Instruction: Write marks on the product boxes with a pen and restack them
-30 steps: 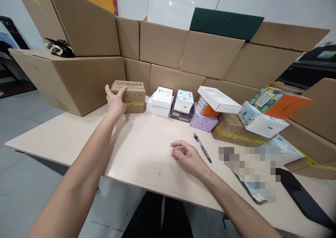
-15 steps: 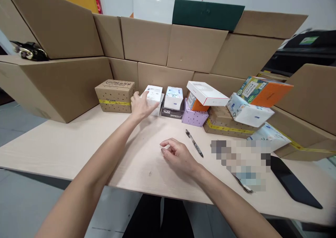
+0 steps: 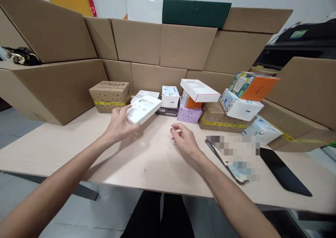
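Observation:
My left hand (image 3: 120,124) grips a flat white box (image 3: 145,109) by its left end, thumb below and fingers behind. The box is tilted and raised above the table, with small print on its upper face. Behind it, another white box (image 3: 147,93) is partly covered by the held one. My right hand (image 3: 185,140) hovers over or rests on the table with loosely curled fingers and a gap between thumb and index finger; I see nothing in it. The pen seen earlier is out of sight, perhaps behind this hand.
A brown carton (image 3: 110,96) stands left. Rightward are a tissue pack (image 3: 170,97) on a black box (image 3: 168,111), a purple box (image 3: 189,114) under an orange and a white box, and stacked cartons and packs. A black tablet-like slab (image 3: 285,173) lies right of a blurred flat item.
My left hand has taken the white box off the back row and brought it nearer and left. My right hand has shifted slightly right and away, where the pen lay. The view has shifted slightly.

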The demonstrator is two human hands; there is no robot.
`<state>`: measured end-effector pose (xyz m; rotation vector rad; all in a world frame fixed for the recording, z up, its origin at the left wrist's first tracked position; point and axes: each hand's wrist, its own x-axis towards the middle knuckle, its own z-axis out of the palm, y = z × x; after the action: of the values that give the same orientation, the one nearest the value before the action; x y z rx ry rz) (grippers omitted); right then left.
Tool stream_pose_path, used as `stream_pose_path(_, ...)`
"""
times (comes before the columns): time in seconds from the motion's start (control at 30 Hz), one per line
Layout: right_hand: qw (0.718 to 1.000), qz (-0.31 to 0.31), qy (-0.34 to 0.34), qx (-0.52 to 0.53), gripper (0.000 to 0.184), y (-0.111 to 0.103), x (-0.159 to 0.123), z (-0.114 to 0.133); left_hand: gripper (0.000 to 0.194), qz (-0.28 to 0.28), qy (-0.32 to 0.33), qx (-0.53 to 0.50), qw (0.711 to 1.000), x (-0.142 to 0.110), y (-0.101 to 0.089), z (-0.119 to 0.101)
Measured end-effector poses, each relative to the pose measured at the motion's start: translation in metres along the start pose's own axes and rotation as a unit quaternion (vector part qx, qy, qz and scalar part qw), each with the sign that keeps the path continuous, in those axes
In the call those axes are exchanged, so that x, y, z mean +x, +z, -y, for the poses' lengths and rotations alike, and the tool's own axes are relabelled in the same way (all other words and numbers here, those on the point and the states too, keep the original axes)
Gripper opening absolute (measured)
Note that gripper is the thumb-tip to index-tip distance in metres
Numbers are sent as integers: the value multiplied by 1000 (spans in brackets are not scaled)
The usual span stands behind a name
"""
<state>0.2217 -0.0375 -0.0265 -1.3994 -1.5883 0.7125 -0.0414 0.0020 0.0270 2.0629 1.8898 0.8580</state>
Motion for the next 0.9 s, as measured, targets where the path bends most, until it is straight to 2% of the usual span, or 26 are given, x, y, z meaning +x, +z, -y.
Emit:
stream_pose_path(0.1,999,-15,27,-8,38,-6,7,-5,85,35,29,-24,999,-44,-18,21)
stream_pose_path(0.17,999,-5,41,-26,40,-9,9,-6,83,77,55,-45,995,-60,-16,28)
stream_pose_path(0.23,997,8,44,-56,43,-12,10,-6,83,128,100,-65,985,-63,-6,28)
stream_pose_path(0.33,988,26,62,-136,44,-16,10,-4,87,194,193,-98,957,-48,14,22)
stream_pose_path(0.4,974,36,83,-206,43,-18,10,-2,92,231,230,-118,938,-29,24,19)
stream_pose_path(0.47,961,41,94,-255,43,-19,10,0,103,286,224,-132,922,-10,29,18)
stream_pose_path(0.53,956,44,96,-274,44,-19,10,1,113,339,189,-158,908,7,30,20)
stream_pose_path(0.57,955,44,94,-276,45,-18,10,1,112,343,160,-180,908,13,29,22)
stream_pose_path(0.6,955,44,90,-281,45,-18,10,1,105,323,118,-194,919,17,28,25)
stream_pose_path(0.67,951,43,87,-295,46,-17,11,0,81,225,24,-168,960,20,27,30)
stream_pose_path(0.73,946,46,91,-308,47,-16,12,0,62,144,-27,-73,986,17,28,33)
stream_pose_path(0.8,943,49,97,-314,48,-15,12,-1,61,141,-9,4,990,9,31,32)
stream_pose_path(0.87,943,47,100,-315,48,-14,12,-2,61,164,40,24,985,1,35,28)
stream_pose_path(0.9,944,40,97,-314,46,-14,12,-3,59,157,60,19,986,-2,37,26)
